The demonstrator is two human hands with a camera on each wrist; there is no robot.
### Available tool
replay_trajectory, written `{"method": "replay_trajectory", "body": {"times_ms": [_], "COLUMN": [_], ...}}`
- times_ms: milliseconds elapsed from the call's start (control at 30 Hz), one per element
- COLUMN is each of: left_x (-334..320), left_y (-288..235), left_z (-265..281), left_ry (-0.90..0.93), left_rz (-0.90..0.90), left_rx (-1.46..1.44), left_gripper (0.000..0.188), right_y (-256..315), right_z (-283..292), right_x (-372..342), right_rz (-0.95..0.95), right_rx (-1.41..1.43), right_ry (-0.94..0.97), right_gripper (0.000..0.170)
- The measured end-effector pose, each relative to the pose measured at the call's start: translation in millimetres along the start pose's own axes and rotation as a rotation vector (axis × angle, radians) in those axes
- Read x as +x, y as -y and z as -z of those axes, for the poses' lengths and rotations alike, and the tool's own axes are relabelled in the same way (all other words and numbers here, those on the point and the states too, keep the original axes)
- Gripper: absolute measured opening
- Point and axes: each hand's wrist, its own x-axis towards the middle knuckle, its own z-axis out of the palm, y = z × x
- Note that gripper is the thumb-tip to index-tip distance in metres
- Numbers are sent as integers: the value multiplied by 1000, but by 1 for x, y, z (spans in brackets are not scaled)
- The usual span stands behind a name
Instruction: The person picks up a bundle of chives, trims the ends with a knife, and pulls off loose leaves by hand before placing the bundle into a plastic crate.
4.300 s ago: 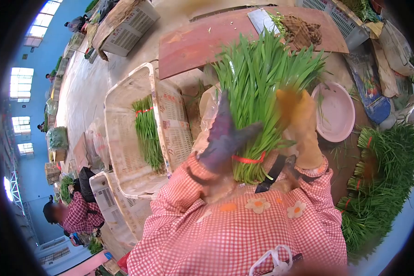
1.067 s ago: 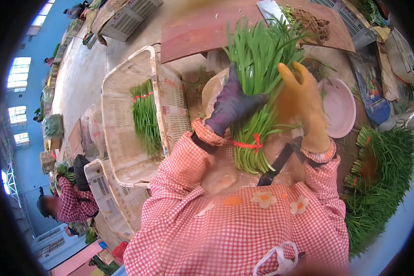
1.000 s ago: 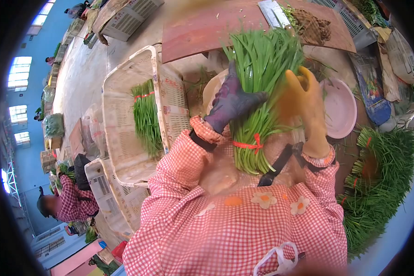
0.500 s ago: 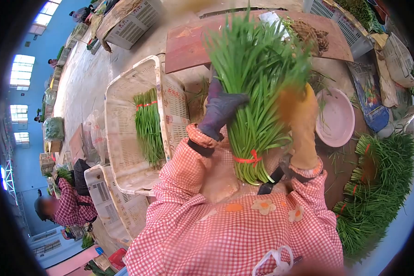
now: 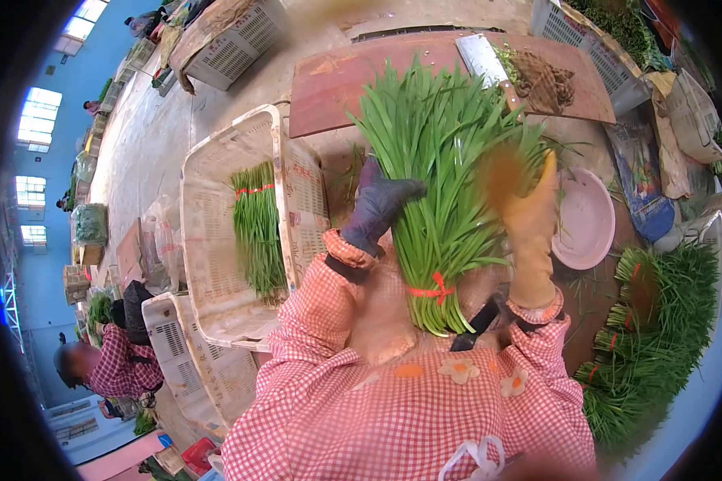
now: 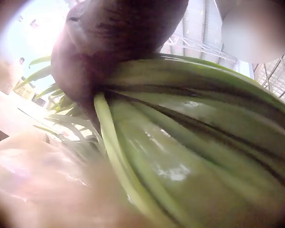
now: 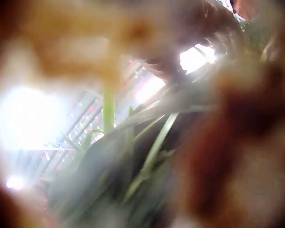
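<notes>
A large bundle of garlic chives (image 5: 449,160) stands in front of the apron, leaves fanned upward. A knotted red tape (image 5: 431,290) binds its pale stem ends. My left hand (image 5: 373,204), in a dark purple glove, grips the bundle's left side, its thumb across the front. The left wrist view shows the dark glove (image 6: 109,42) pressed over the broad leaves (image 6: 180,128). My right hand (image 5: 529,228), in a yellow glove, is at the bundle's right side, one finger upright by the leaves. A brown lens smudge hides its thumb; I cannot tell if it grips. The right wrist view is blurred.
A white crate (image 5: 285,224) at the left holds a tied chive bundle (image 5: 257,232). Ahead lies a red board (image 5: 337,84) with a cleaver (image 5: 483,60) and brown netting (image 5: 545,84). At the right are a pink basin (image 5: 606,220) and a pile of tied chives (image 5: 666,345).
The leaves, gathered narrowly one second ago, now fan out wider. My right hand has moved lower, against the bundle's right side. The left hand has shifted left and down in the head view.
</notes>
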Motion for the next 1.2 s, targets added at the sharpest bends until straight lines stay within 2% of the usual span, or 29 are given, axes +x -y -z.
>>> {"method": "replay_trajectory", "body": {"times_ms": [67,133,233,267,367,400,600,700,800,900,933,1000,1100,1133,1200], "left_x": [2,1,1,0,0,0,3,3,0,-3,-5,-9,-2,-2,-2], "left_y": [2,3,0,-5,-3,0,6,11,3,-10,-16,-24,-14,-19,-34], "left_z": [-2,-2,-3,-5,-5,-3,-2,5,-2,-18,-25,-37,-46,-49,-53], "left_ry": [-5,12,58,64,48,40,28,106,102,86,69,34,47,76,137], "left_rz": [11,3,-26,-20,13,30,64,60,8,-39,-19,20,-212,-195,-160], "left_rx": [7,16,18,10,-53,-79,-13,-132,-145,13,49,121,304,328,379], "left_gripper": [51,53,55,55,55,55,57,57,58,63,67,76,89,91,94], "right_y": [10,27,24,28,34,29,17,18,17,12,18,16,25,29,26], "right_z": [2,16,-7,-16,-23,-27,-42,-31,-21,-16,-9,-11,-6,-4,-10], "right_x": [4,20,30,28,24,26,33,38,45,46,46,50,55,56,58], "right_rz": [189,520,830,691,239,254,108,-43,-84,-92,-72,6,61,68,383], "right_rx": [-310,-354,-73,42,-2,-13,79,322,397,688,722,649,540,503,374], "right_ry": [-114,-164,97,155,223,219,317,432,469,565,582,609,641,649,568], "right_gripper": [72,63,55,52,58,64,63,60,45,27,16,16,14,13,13]}}
